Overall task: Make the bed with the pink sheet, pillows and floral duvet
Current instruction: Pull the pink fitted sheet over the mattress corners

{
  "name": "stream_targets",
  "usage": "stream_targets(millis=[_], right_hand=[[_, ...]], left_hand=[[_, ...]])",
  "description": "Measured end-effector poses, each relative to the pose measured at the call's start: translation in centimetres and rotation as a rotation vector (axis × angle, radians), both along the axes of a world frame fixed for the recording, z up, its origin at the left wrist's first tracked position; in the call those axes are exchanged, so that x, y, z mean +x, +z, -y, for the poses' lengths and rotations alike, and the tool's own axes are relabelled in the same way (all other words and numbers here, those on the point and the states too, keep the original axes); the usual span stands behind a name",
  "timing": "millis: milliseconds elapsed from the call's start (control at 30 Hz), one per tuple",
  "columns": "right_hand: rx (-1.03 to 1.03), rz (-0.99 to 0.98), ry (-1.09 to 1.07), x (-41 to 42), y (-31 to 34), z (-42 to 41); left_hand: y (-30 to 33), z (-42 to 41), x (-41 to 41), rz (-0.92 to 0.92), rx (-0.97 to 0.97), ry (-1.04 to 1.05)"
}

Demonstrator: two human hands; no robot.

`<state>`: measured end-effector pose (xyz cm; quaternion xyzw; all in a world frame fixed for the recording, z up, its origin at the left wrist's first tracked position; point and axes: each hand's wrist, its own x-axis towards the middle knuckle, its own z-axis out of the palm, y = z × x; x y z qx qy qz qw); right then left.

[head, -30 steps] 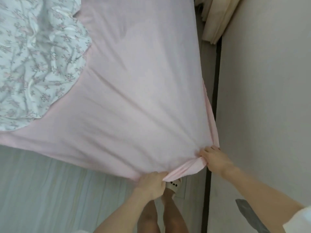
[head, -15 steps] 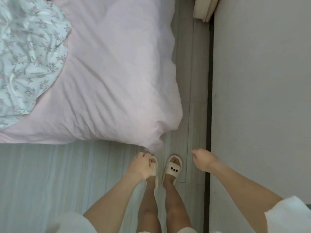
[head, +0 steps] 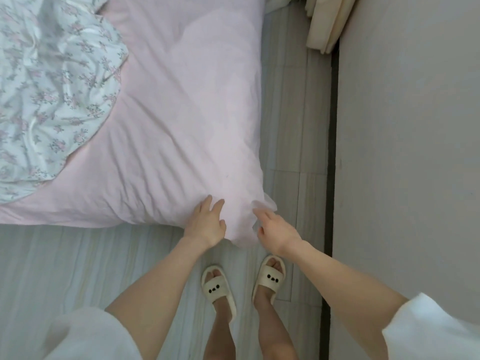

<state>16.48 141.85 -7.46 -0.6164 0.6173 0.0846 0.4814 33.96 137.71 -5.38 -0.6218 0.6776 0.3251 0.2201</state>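
A person works the pink sheet [head: 181, 120] at the near corner of the bed, the fitting step by the look of it; the next move likely calls for tucking the loose corner under. The left hand [head: 206, 223] lies spread with straight fingers on the sheet; the right hand [head: 276, 229] reaches to the hanging corner (grip unclear); the floral duvet [head: 49, 84] sits crumpled at far left.

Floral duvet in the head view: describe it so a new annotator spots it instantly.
Start at the bed covered by the pink sheet, which fills the upper left of the view. The floral duvet lies crumpled in a heap on the sheet's far left side, away from both hands. It is the only patterned fabric there: white with small pink and grey flowers.
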Motion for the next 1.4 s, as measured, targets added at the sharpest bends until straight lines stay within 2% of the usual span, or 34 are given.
stream_targets(millis=[133, 233, 367, 433, 500, 567, 700, 800, 900, 1067, 1133, 1200, 1400], right_hand=[[-0.132, -0.047, 0.142, 2.9, -2.3, 3.0], [-0.157, -0.091, 0.296, 4.5, -3.7, 3.8], [0.122, -0.069, 0.339, 5.8, -5.7, 1.8], [0.253, -0.075, 0.390, 6.1, -5.9, -0.1], [0.287, -0.095, 0.384, 6.2, -5.4, -1.9], [0.171, -0.139, 0.292, 6.2, -4.3, -2.0], [-0.220, -0.248, 0.231, 8.1, -1.9, 1.5], [-0.408, -0.230, 0.227, 11.1, -1.9, 3.7], [-0.408, -0.240, 0.250, 14.2, -4.1, 4.2], [-0.138, -0.378, 0.282, 18.4, -5.1, 1.2], [0.017, -0.370, 0.315, 20.1, -4.1, 0.5], [0.061, -0.346, 0.314, 22.3, -2.5, 1.2], [-0.016, -0.289, 0.268, 30.5, 2.9, 6.3]], left_hand=[[-2.2, 2.9, 1.7, 0.067, -0.058, 0.023], [-3.7, 2.8, 3.0, 0.145, -0.030, -0.055], [-5.8, -0.5, 4.1, 0.093, 0.066, -0.113], [-6.4, -2.9, 5.2, 0.000, 0.208, -0.081], [-6.5, -5.1, 6.6, -0.035, 0.304, -0.052], [-6.0, -5.4, 8.0, -0.017, 0.183, -0.018], [-3.8, -1.8, 10.0, -0.026, -0.254, 0.080], [-3.9, 1.3, 12.0, -0.019, -0.406, 0.084], [-6.3, 2.3, 14.9, 0.074, -0.299, 0.060], [-8.9, -2.0, 18.9, -0.093, 0.161, 0.026], [-8.6, -4.0, 20.6, -0.097, 0.255, 0.045], [-7.1, -4.2, 23.4, -0.080, 0.243, 0.125], [0.1, 0.5, 33.8, -0.082, 0.063, 0.282]])
